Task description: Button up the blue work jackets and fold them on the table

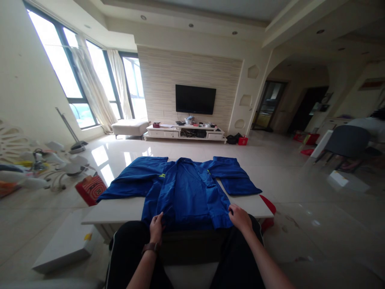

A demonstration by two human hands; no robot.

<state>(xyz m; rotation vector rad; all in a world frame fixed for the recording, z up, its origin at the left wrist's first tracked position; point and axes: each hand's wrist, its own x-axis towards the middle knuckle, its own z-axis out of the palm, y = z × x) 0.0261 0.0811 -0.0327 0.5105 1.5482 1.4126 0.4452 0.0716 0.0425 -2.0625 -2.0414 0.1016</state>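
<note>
A blue jacket with small yellow-green trims lies opened out on a low white table. Its collar points away from me and its sleeves spread to both sides. My left hand is closed on the edge of the left front panel, near the hem. On the opposite side, my right hand pinches the lower edge of the right front panel. The hem reaches the table's near edge, just above my knees. Some fingertips of both hands are hidden by the cloth.
A white box lies on the floor at left, near a red bag and assorted clutter. Ahead stands a low TV cabinet under a wall television. A dark chair with a person is at far right.
</note>
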